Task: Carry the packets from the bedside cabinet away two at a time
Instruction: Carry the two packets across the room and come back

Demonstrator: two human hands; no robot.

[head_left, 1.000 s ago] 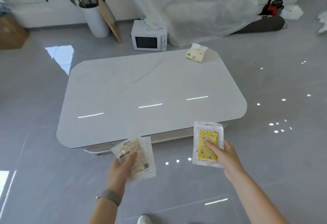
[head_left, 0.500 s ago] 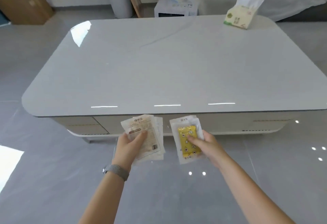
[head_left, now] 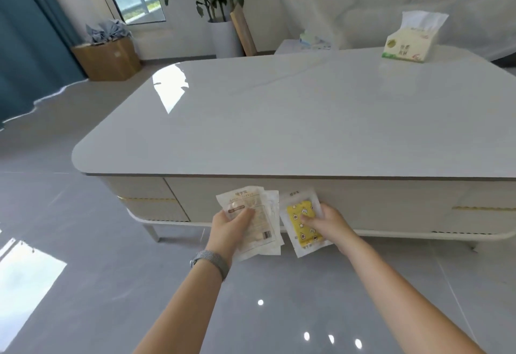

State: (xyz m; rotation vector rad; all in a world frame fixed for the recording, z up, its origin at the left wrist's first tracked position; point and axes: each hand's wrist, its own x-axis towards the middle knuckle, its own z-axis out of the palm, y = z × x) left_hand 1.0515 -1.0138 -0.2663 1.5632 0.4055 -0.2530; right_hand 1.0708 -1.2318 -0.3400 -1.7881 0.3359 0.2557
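Packets in both hands, arriving at the table's near edge.

I have the left hand (head_left: 231,226) gripping a fanned bundle of white packets (head_left: 251,218), thumb pressed across the top sheet, and the right hand (head_left: 325,222) pinching a clear packet with a yellow printed insert (head_left: 303,223). Both are held in the air just in front of the table (head_left: 279,130), below its rim and level with the drawer fronts; the two loads sit just beside each other, edges nearly touching. On the table's far right corner stands a tissue pack (head_left: 410,43). I judge this as the carrying leg, close to delivery. The next move calls for raising both hands over the rim and laying the packets flat on the glossy top; the left bundle is loose, so I would release it gently to stop sheets sliding apart.
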